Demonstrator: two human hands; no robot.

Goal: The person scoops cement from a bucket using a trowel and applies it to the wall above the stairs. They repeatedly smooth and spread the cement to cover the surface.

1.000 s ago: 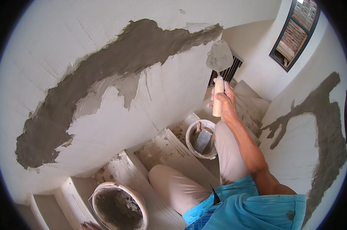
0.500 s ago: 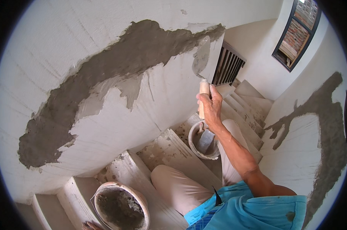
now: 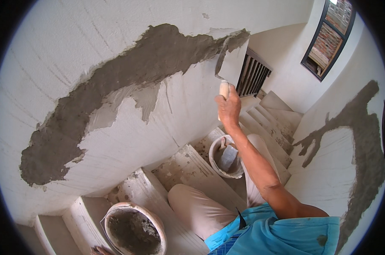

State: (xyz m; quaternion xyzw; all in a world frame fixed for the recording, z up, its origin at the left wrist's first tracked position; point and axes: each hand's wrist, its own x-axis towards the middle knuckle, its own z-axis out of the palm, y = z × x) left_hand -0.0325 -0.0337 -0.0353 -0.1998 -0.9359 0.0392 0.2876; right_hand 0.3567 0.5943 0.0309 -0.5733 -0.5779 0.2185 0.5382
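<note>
Looking down from head height, fisheye, facing the plastered wall point(image 3: 116, 97) at 11 o'clock, stairs point(image 3: 192, 170) close below.

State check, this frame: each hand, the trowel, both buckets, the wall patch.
right hand: closed on the trowel handle, arm raised.
left hand: out of frame.
trowel: blade flat against the wall at the end of the grey band.
mortar band: wet grey, rough, running diagonally across the white wall.
near bucket: upright on a step, holds grey mortar.
far bucket: upright on a lower step, a tool inside.
</note>
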